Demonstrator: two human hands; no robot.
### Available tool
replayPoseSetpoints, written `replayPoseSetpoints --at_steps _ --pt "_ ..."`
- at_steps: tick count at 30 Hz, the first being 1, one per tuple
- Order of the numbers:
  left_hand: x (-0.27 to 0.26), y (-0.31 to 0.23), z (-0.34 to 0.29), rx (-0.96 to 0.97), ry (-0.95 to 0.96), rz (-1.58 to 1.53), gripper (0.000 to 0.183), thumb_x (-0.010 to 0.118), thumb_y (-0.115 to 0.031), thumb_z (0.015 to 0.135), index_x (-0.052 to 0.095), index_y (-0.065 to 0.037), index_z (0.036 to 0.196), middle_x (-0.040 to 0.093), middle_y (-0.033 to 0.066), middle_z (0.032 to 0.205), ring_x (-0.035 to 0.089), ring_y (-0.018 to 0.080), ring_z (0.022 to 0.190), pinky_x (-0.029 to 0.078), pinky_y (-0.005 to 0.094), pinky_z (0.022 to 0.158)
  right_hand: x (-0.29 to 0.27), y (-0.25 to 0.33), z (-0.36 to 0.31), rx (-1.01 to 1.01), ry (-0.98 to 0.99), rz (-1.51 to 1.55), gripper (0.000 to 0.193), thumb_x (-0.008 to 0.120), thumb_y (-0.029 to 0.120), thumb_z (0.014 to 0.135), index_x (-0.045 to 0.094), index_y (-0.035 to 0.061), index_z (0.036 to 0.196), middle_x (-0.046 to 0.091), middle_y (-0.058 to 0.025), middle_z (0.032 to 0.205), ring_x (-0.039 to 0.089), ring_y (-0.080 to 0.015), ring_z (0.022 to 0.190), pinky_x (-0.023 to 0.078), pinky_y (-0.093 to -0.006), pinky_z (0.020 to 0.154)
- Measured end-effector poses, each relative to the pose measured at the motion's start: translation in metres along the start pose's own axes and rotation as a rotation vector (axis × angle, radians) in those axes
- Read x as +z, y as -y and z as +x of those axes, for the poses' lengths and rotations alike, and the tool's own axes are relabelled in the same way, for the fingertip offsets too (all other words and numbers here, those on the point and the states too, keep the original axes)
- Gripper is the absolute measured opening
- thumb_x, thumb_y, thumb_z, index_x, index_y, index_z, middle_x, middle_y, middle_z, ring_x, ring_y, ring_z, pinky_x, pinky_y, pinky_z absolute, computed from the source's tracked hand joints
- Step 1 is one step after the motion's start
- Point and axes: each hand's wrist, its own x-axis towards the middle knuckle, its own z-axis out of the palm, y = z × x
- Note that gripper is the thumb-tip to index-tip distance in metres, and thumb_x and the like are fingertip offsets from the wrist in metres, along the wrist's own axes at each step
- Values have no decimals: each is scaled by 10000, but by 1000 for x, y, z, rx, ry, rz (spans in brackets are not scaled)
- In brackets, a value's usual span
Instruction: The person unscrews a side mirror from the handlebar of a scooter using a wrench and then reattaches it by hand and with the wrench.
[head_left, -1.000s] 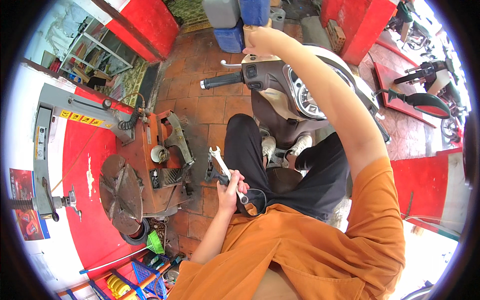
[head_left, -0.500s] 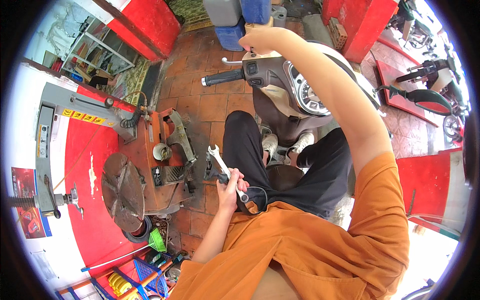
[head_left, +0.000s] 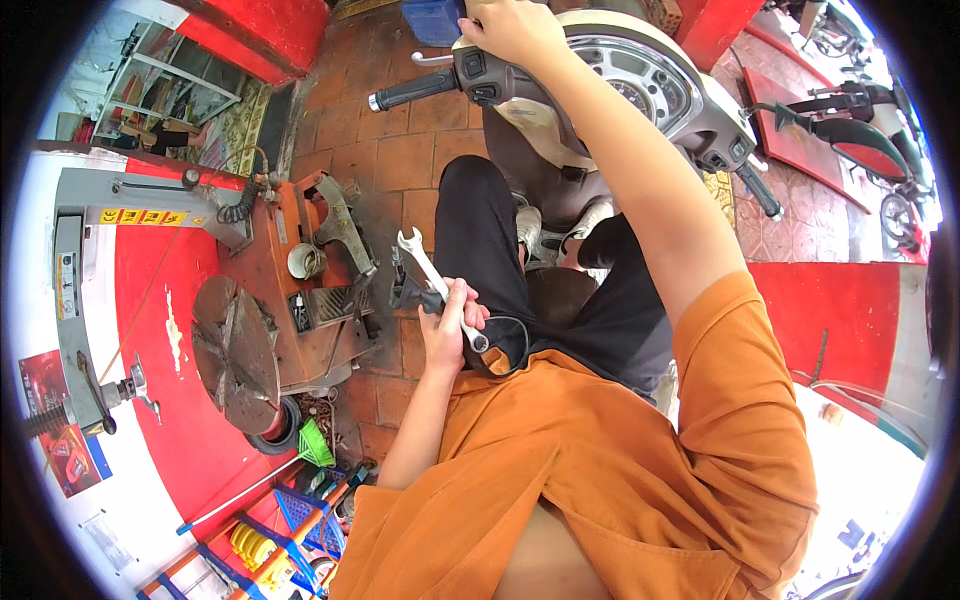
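My left hand [head_left: 452, 322] is closed round a silver combination wrench [head_left: 425, 262], its open jaw pointing up and away and its ring end near my lap. In the same grip is a dark part [head_left: 412, 292] that I cannot name. A thin black cable loops beside my wrist. My right hand [head_left: 515, 32] reaches forward over the brown and cream scooter [head_left: 545, 140], fingers curled above the switch housing [head_left: 482, 75] by the left handlebar grip [head_left: 415, 90]. What those fingers hold, if anything, is hidden. I sit astride the scooter, facing its round dashboard [head_left: 628, 92].
On the left stands a tyre-changing machine [head_left: 235, 340] with a round turntable and grey arm. A green broom [head_left: 316, 443] and a blue-orange rack [head_left: 285, 540] are behind it. A blue jerrycan [head_left: 433, 22] stands ahead; a black mirror [head_left: 865, 148] juts out on the right.
The view has tilted, so the scooter's front sits higher and more of its right handlebar shows. My left hand keeps the wrench; my right hand stays by the left switch housing, fingers curled.
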Motion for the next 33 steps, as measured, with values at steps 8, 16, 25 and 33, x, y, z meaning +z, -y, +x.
replayPoseSetpoints --at_steps 8,16,25,33 --pt "2 -3 -4 18 1 11 230 538 -181 1002 544 -29 829 489 11 562 499 119 486 496 317 576 -5 0 -2 -53 -136 10 402 547 387 889 692 58 710 674 -172 690 682 -343 649 554 -463 629" --pt "3 -7 -21 38 -12 30 226 552 -175 995 550 -15 835 491 24 569 496 122 488 499 320 594 0 -4 -1 -43 -129 32 392 552 374 882 693 62 692 674 -164 682 680 -340 640 554 -463 629" --pt "10 -15 -28 19 -1 73 202 555 -141 986 546 -11 831 505 32 564 508 132 479 507 320 591 1 -4 -2 -57 -201 65 380 566 355 869 690 63 661 664 -161 654 676 -337 630 552 -459 623" --pt "13 -15 -24 22 26 134 227 555 -208 998 547 -45 840 482 5 553 499 127 485 485 320 606 2 -3 -2 -43 -188 77 391 557 354 868 692 50 663 670 -161 665 681 -331 638 554 -451 623"
